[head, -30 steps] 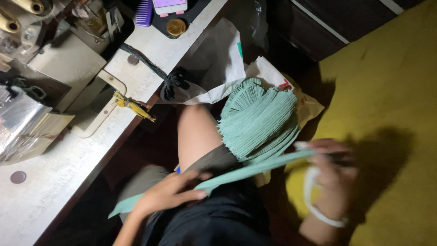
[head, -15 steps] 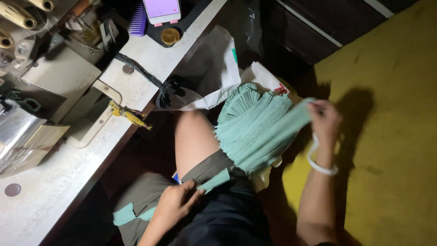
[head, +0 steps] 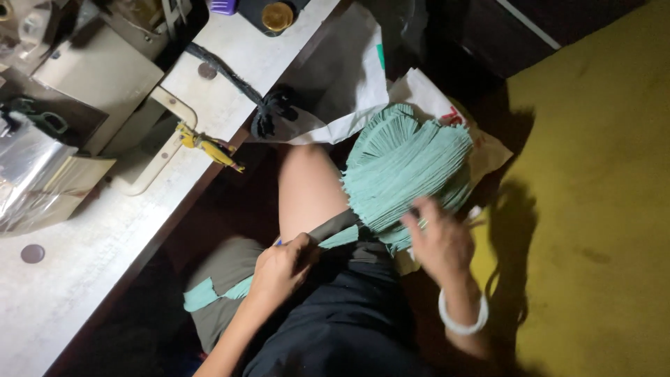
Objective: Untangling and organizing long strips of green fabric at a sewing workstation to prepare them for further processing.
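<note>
A thick bundle of pale green fabric strips [head: 408, 167] lies fanned out over my lap and a white plastic bag [head: 419, 98]. My left hand [head: 283, 269] is closed on one green strip [head: 209, 293] that runs across my thigh and down to the left. My right hand [head: 440, 241], with a white bangle on its wrist, rests on the lower edge of the bundle, fingers spread over the strips; it is blurred.
A pale worktable [head: 105, 237] runs along the left with a sewing machine base [head: 98, 77], a shiny foil-wrapped piece [head: 28, 174], yellow-handled snips [head: 209, 146], a black cord [head: 230, 80] and a small gold lid [head: 278, 15]. Yellow floor [head: 593, 209] lies to the right.
My right hand, which was stretching a strip out to the right, has come back down onto the bundle. My left hand has slid up the strip toward the bundle.
</note>
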